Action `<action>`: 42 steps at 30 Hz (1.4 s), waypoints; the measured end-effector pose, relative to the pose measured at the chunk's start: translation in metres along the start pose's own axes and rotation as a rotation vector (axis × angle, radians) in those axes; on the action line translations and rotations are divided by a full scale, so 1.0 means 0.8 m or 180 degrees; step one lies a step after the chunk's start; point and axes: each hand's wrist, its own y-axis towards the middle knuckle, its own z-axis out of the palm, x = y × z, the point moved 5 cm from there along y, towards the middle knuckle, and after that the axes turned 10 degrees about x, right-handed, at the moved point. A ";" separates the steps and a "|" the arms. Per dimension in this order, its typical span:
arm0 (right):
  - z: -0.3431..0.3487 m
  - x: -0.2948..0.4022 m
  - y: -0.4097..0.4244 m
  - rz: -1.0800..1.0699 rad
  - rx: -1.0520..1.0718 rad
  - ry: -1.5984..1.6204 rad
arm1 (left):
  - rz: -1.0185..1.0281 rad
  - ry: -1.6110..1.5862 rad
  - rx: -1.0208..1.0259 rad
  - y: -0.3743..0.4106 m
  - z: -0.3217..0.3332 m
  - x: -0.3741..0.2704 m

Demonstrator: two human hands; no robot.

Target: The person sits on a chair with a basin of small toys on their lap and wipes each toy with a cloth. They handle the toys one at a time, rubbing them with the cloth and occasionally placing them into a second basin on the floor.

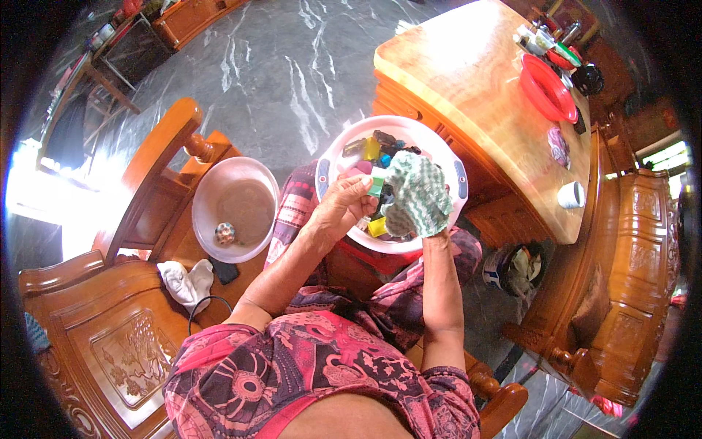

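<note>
In front of me a white plastic basin (388, 122) with grey handles holds coloured blocks or small bottles, among them a yellow one (372, 148) and dark ones. My left hand (348, 196) pinches a small green block-like object (376, 185) over the basin. A green-and-grey striped knitted cloth (418, 195) covers my right hand (435, 239), hiding the fingers; the cloth lies beside the green object. Whether the right hand grips anything under the cloth cannot be seen. To the left stands a second white basin (241, 195) with a multicoloured ball (225, 234) inside.
A white cloth (186, 281) and a dark flat object (222, 271) lie on the wooden seat at left. The stone-topped table (471, 71) at right bears a red basin (548, 90) and a white cup (571, 195). A bin (507, 269) stands on the floor beside it.
</note>
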 end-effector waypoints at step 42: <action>0.074 -0.020 -0.025 0.0509 -0.0429 0.4801 | 0.0020 0.0132 -0.0232 -0.005 -0.006 0.009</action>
